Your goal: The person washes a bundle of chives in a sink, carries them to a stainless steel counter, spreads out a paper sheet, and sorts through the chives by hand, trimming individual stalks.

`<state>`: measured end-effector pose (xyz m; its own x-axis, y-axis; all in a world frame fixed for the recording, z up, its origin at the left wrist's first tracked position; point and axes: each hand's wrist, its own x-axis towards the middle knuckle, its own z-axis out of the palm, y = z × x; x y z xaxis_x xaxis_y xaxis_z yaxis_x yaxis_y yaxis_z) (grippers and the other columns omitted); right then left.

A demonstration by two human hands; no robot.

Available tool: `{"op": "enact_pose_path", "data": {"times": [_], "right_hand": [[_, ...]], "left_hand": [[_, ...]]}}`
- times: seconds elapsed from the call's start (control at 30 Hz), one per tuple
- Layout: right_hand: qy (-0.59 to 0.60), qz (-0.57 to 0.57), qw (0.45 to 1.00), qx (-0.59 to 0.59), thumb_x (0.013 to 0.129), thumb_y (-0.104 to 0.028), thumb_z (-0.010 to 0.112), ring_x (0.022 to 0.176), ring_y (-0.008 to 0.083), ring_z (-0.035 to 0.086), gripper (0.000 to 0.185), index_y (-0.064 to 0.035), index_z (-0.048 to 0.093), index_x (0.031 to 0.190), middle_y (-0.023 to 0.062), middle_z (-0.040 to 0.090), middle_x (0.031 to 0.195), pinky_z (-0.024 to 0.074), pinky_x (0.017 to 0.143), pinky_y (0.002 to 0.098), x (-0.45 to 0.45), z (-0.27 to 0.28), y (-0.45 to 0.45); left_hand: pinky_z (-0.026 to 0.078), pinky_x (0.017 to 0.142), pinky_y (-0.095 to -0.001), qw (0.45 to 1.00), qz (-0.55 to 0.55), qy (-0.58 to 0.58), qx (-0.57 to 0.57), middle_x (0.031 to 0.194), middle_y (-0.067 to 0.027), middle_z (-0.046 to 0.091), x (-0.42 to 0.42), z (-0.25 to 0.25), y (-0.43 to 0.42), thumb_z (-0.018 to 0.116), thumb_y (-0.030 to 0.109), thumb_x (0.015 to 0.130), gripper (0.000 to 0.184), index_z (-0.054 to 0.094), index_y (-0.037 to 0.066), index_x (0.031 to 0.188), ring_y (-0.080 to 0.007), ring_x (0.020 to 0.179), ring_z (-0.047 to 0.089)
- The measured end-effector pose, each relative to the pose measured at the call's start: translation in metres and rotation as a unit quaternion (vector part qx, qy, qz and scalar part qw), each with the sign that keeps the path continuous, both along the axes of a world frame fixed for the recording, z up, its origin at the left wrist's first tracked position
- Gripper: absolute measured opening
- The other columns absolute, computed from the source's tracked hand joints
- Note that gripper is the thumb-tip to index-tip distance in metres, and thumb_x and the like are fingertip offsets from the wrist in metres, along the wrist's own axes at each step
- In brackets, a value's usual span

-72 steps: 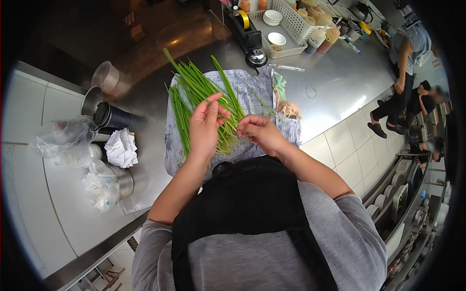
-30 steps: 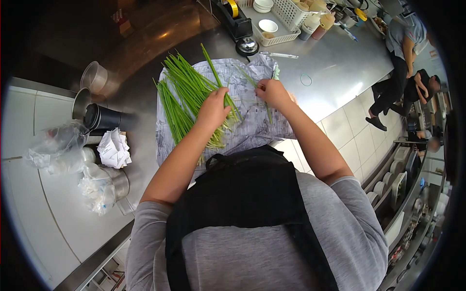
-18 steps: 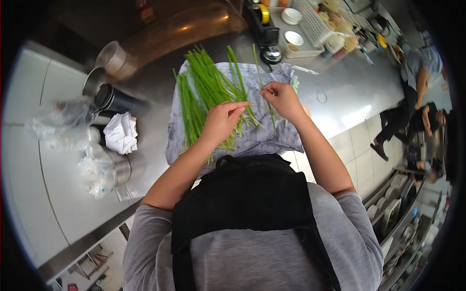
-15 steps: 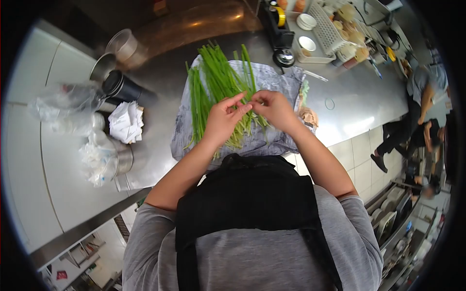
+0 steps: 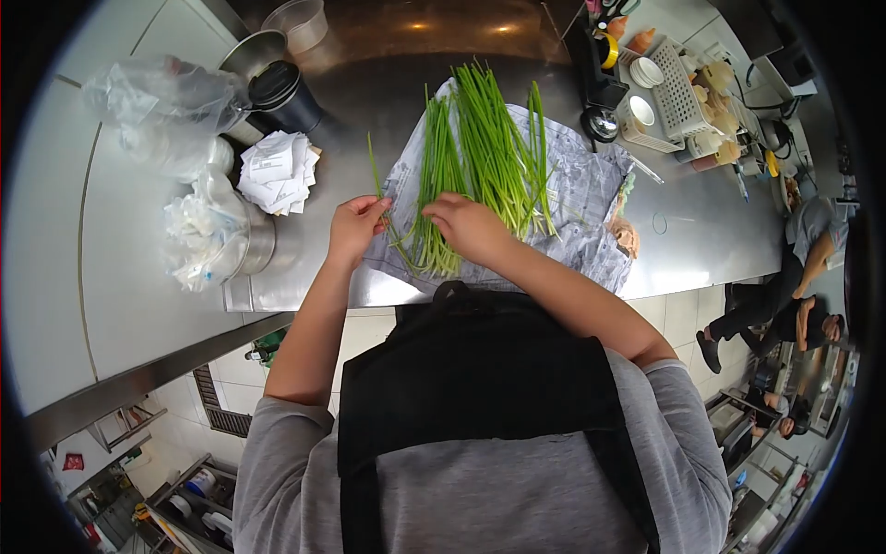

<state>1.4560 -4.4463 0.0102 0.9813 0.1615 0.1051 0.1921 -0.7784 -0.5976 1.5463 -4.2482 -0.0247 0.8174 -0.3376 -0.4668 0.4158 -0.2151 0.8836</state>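
Both hands, which met over the spring onions (image 5: 489, 138) half a second ago, have moved apart toward their left side: the left hand (image 5: 355, 229) now pinches a single green stalk (image 5: 374, 166) at the pile's left edge, and the right hand (image 5: 469, 229) curls over the pile's lower part, though whether its fingers grip anything cannot be told. The pile lies on crumpled grey printed paper (image 5: 583, 189) on a steel counter (image 5: 720, 222), pale ends toward the black apron (image 5: 471, 388).
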Motion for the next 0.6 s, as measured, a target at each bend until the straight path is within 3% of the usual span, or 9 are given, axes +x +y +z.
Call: {"op": "enact_pose_path", "data": {"times": [0.03, 0.23, 0.4, 0.6], "right_hand": [[0.004, 0.027, 0.998, -0.053, 0.089, -0.022, 0.051, 0.076, 0.0283, 0.064, 0.023, -0.0118, 0.059, 0.108, 0.0066, 0.056, 0.112, 0.0527, 0.066, 0.0405, 0.003, -0.003, 0.004], [0.007, 0.135, 0.968, -0.212, 0.089, -0.03, 0.05, 0.073, 0.0265, 0.065, 0.026, -0.0162, 0.057, 0.11, 0.0044, 0.054, 0.114, 0.0533, 0.062, 0.039, 0.013, 0.001, 0.0], [0.036, 0.103, 0.967, -0.231, 0.09, -0.032, 0.049, 0.074, 0.0265, 0.065, 0.024, -0.0169, 0.058, 0.106, 0.0042, 0.055, 0.115, 0.0528, 0.063, 0.0399, -0.006, 0.013, -0.035], [0.047, 0.016, 0.959, -0.278, 0.087, -0.031, 0.053, 0.076, 0.0246, 0.065, 0.023, -0.0179, 0.062, 0.104, -0.002, 0.056, 0.118, 0.0522, 0.064, 0.0375, -0.038, 0.019, -0.083]], "left_hand": [[0.046, 0.063, -0.0181, 1.0, 0.001, 0.001, 0.0, 0.084, 0.0018, 0.065, 0.0, -0.003, 0.002, 0.063, 0.022, 0.088, 0.019, 0.066, 0.006, 0.097, -0.0043, 0.068, 0.056], [0.047, 0.063, -0.0183, 0.999, -0.015, -0.029, -0.022, 0.081, 0.0007, 0.064, 0.002, -0.01, 0.002, 0.063, 0.022, 0.088, 0.018, 0.065, 0.005, 0.094, -0.0052, 0.068, 0.057], [0.046, 0.061, -0.0182, 0.997, -0.025, -0.068, 0.002, 0.08, -0.0002, 0.063, 0.002, -0.014, 0.002, 0.062, 0.021, 0.089, 0.018, 0.064, 0.004, 0.092, -0.0063, 0.067, 0.059], [0.046, 0.059, -0.0186, 0.998, -0.02, -0.05, 0.016, 0.078, -0.0027, 0.062, 0.002, -0.008, 0.0, 0.06, 0.021, 0.09, 0.019, 0.062, 0.003, 0.088, -0.0088, 0.067, 0.062]]}}
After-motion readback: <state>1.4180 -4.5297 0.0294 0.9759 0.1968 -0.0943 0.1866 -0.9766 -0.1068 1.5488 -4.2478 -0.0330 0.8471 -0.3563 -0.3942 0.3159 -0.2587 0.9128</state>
